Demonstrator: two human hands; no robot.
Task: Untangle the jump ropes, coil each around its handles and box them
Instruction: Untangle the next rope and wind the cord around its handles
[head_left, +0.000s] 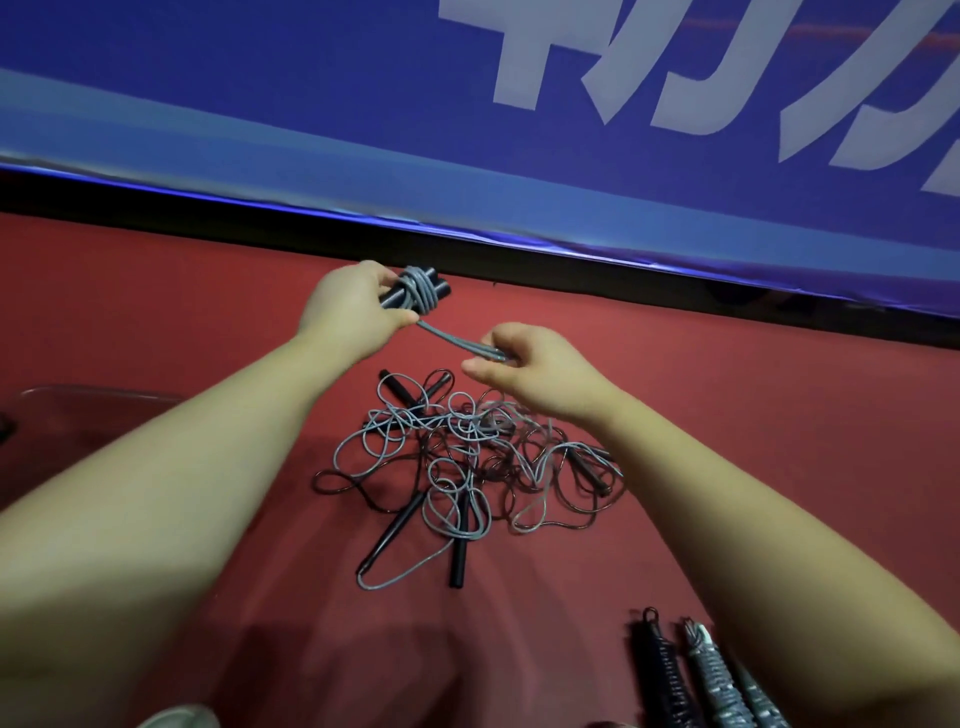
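Observation:
My left hand (353, 306) grips a pair of black handles (439, 287) held together, with grey rope (418, 291) wound around them. A doubled strand of that grey rope (452, 340) runs down to my right hand (530, 364), which pinches its end. Below both hands, on the red floor, lies a tangled pile of grey and dark jump ropes (467, 457) with several black handles (397, 525) sticking out.
Three coiled ropes wrapped around their handles (701, 675) lie at the bottom right. A clear box (78, 410) sits at the left edge, partly behind my left arm. A blue banner with white lettering (571, 130) borders the far side of the floor.

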